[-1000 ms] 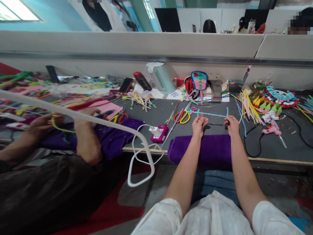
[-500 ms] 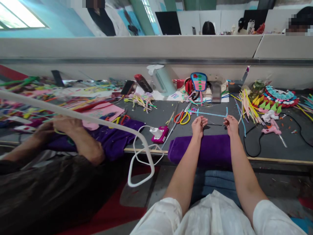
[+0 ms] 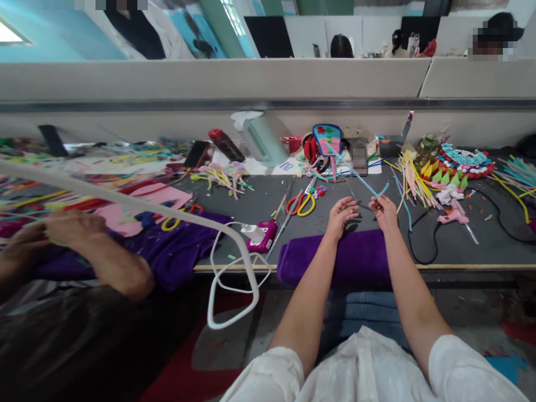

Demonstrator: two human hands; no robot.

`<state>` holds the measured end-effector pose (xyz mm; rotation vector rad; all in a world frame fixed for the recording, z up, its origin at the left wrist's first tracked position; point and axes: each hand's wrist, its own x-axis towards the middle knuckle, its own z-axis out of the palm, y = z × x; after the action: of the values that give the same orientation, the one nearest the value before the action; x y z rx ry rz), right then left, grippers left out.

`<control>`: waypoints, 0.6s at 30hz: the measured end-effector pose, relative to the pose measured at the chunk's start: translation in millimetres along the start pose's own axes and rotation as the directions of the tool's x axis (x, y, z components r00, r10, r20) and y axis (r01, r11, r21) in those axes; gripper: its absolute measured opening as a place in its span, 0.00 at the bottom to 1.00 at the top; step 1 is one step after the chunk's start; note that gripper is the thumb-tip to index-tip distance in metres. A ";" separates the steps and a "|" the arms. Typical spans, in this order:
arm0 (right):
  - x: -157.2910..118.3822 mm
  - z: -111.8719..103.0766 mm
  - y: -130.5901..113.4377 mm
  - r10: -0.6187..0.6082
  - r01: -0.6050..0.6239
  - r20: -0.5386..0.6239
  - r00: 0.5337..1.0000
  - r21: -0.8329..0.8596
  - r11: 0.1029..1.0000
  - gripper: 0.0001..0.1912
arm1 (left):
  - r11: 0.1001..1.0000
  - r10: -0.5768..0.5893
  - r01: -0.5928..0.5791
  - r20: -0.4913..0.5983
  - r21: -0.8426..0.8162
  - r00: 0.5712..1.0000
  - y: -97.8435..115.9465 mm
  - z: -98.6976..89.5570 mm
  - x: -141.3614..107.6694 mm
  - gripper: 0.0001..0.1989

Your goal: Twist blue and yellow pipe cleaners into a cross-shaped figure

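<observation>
A light blue pipe cleaner [image 3: 365,184] with bent ends slants up and to the left from my right hand [image 3: 384,214]. My right hand is closed, pinching it near its lower bend. My left hand [image 3: 344,216] is held open just to the left, fingers apart and loosely curved, with nothing visible in it. Both wrists are above a folded purple towel [image 3: 335,257] at the table's front edge. Scissors with orange and yellow handles [image 3: 309,205] lie left of my left hand, beside a small colourful beaded piece [image 3: 319,192].
A pink glue gun [image 3: 454,216] with a black cord lies right, near pipe cleaner bundles [image 3: 414,176]. A magenta power block [image 3: 263,237] and a white bent tube [image 3: 247,245] are left. A kettle [image 3: 263,139] stands behind. Another person's hands [image 3: 71,229] work far left.
The view has turned a little to the right. The pipe cleaner was nearly level in front of both hands; now its left end points up and away. My left hand's fingers have spread.
</observation>
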<state>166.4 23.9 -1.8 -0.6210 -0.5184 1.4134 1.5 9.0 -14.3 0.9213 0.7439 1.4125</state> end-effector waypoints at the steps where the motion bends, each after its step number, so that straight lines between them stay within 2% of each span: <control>1: -1.1 1.7 1.0 0.010 -0.010 0.020 1.000 -0.005 1.000 0.11 | 1.000 -0.012 0.012 0.040 -0.006 0.999 1.4 1.5 -0.6 0.24; 4: -3.6 6.2 5.7 0.035 -0.030 0.050 0.998 -0.089 0.996 0.11 | 0.999 -0.029 0.031 0.069 -0.031 0.997 3.2 2.2 0.4 0.24; 10: -6.8 10.0 15.1 0.101 -0.062 0.108 0.989 -0.318 0.946 0.13 | 0.987 -0.044 0.029 -0.086 -0.160 0.995 -1.8 -4.9 8.8 0.21; 14: -8.1 9.8 13.0 0.148 -0.068 0.164 0.975 -0.413 0.908 0.16 | 0.981 -0.064 0.046 -0.087 -0.189 0.994 -2.6 -8.2 10.3 0.20; 16: -7.2 8.6 10.3 0.072 0.003 0.141 0.987 -0.471 0.882 0.17 | 0.978 -0.062 0.043 -0.091 -0.202 0.994 -1.9 -9.4 10.0 0.19; 18: -5.7 6.1 7.9 -0.094 0.118 0.072 0.993 -0.532 0.839 0.17 | 0.976 -0.056 0.032 -0.105 -0.217 0.993 -1.1 -10.1 9.8 0.19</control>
<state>155.9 19.2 -2.4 -0.9940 -0.9874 1.1740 -6.3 19.7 -19.1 0.6592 0.6733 1.4812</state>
